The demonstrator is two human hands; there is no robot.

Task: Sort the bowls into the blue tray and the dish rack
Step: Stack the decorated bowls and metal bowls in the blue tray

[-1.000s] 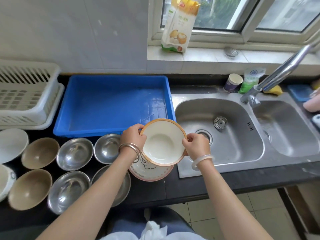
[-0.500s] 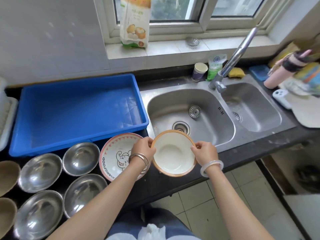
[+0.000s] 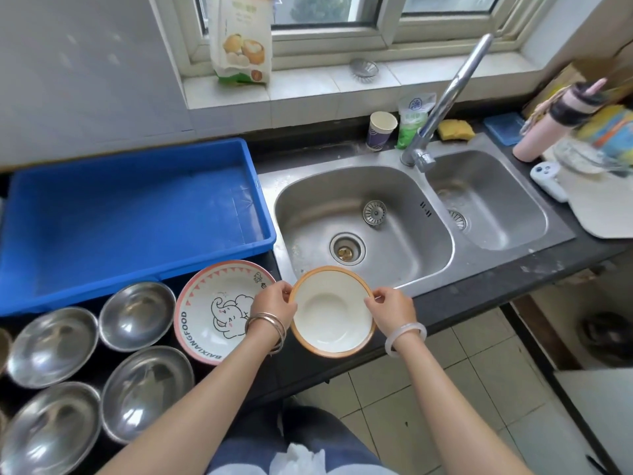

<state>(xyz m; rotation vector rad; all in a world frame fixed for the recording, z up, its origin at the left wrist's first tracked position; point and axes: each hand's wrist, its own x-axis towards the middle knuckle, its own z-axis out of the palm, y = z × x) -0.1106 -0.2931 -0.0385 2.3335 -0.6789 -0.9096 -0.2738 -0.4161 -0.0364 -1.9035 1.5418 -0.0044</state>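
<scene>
A white bowl with an orange rim [image 3: 330, 311] is held in the air over the counter's front edge, just in front of the sink. My left hand [image 3: 274, 305] pinches its left rim and my right hand [image 3: 390, 310] pinches its right rim. To its left, a pink-rimmed bowl with an elephant drawing [image 3: 215, 310] lies on the counter. Several steel bowls [image 3: 137, 315] stand at the lower left. The blue tray [image 3: 20, 234] sits empty behind them. The dish rack is out of view.
A double steel sink [image 3: 424, 265] with a tall tap [image 3: 445, 97] fills the middle right. A paper cup [image 3: 382, 130], sponge [image 3: 455, 130] and pink bottle [image 3: 544, 128] stand behind and right of it. A flour bag [image 3: 241, 39] leans on the windowsill.
The bowl has been lifted off the pink-rimmed bowl and carried right and toward me, in both hands. My view has swung right, so the dish rack has left the frame.
</scene>
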